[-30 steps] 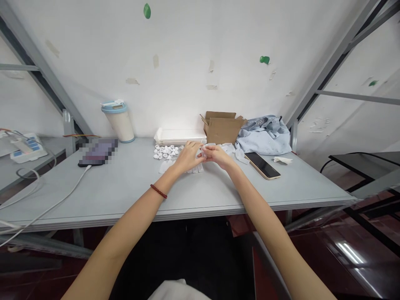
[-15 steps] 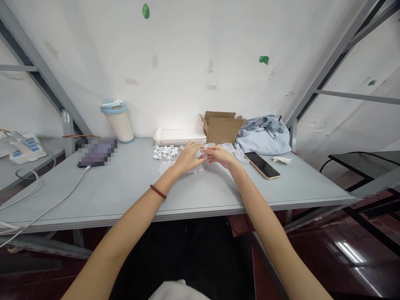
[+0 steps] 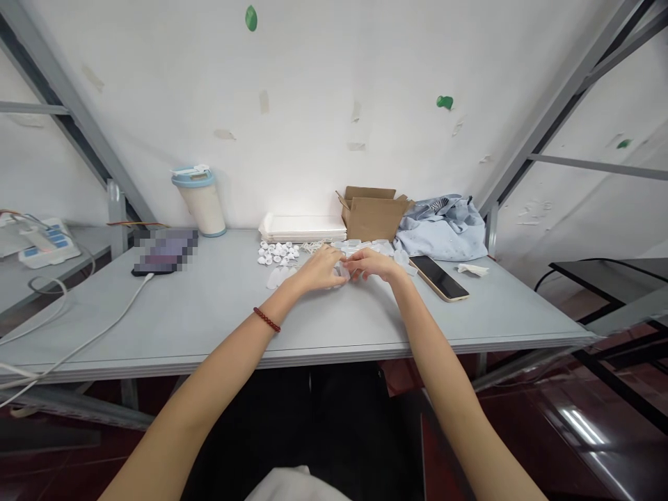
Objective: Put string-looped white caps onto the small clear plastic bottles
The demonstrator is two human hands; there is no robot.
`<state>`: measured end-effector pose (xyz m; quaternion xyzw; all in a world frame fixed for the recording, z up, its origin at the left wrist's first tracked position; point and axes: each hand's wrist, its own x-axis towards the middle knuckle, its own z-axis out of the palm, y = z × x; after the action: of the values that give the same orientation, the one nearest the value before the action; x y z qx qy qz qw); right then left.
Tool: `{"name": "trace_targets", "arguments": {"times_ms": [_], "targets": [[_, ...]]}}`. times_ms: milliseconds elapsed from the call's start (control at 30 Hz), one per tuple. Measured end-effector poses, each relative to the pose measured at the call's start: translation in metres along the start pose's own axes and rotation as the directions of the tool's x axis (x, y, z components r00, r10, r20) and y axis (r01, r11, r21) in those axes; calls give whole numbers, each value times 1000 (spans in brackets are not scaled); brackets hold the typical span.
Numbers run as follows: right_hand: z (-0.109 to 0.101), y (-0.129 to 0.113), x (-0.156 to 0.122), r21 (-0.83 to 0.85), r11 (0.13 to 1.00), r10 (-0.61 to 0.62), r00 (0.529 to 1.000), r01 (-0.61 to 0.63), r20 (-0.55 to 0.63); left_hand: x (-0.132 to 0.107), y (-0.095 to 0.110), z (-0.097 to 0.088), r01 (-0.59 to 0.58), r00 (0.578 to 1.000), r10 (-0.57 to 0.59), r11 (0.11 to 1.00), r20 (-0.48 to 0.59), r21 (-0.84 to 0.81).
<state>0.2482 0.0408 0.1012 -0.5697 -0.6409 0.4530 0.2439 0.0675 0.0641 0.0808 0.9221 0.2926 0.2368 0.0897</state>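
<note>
My left hand (image 3: pixel 322 268), a red bead bracelet on its wrist, is closed with thumb and fingers around a small translucent plastic piece (image 3: pixel 342 272). From the other side my right hand (image 3: pixel 371 264) meets it, fingers curled and fingertips at the same piece. The fingers partly cover it, so its exact shape is hidden. Left of the hands lies a group of small white caps (image 3: pixel 275 253). Flat translucent pieces (image 3: pixel 277 277) lie in front of those caps, partly behind my left hand. More clear plastic pieces (image 3: pixel 383 248) are spread behind my right hand.
Behind the hands are a stack of white trays (image 3: pixel 303 228) and an open cardboard box (image 3: pixel 373 217). Light blue cloth (image 3: pixel 443 229), a phone (image 3: pixel 439 278) and crumpled tissue (image 3: pixel 472 269) lie right. A cup (image 3: pixel 203 205) and a pixelated device with a cable (image 3: pixel 165 252) stand left.
Both hands have come down slightly toward the tabletop with the plastic piece between them. The whole view has shifted a little; the other things on the table stay in place.
</note>
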Motion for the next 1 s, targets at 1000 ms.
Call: {"name": "trace_targets", "arguments": {"times_ms": [1000], "targets": [[3, 5, 7, -79, 997, 18, 999, -20, -28, -4, -2, -2, 41, 992, -35, 998, 124, -45]]}}
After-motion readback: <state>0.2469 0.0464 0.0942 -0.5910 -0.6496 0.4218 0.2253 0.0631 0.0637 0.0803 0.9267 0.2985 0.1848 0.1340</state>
